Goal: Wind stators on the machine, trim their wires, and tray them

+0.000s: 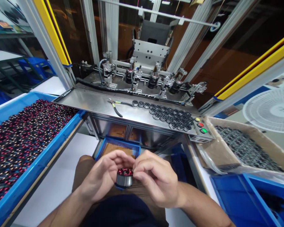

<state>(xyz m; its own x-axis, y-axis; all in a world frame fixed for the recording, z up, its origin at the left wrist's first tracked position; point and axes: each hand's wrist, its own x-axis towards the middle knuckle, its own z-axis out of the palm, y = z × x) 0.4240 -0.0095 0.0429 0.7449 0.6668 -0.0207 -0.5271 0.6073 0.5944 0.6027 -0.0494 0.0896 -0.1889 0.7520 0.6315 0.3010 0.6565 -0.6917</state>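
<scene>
Above my lap is a motor stator [124, 180], a round part with a silvery metal side and red wire windings on top. My left hand [101, 173] curls round its left and far side, thumb and fingers against it. At the stator's right rim my right hand [156, 178] is closed in a pinch, thumb against the bent index finger. Whatever lies between those fingertips is too small or hidden to make out.
A blue bin [68, 134] full of wound stators stands left. On the metal shelf [90, 101] lie cutting pliers [117, 105] and rows of unwound black cores [168, 113]. Winding machinery [152, 80] stands behind. To the right are push buttons [200, 125], a carton [227, 154] of cores and a fan [272, 108].
</scene>
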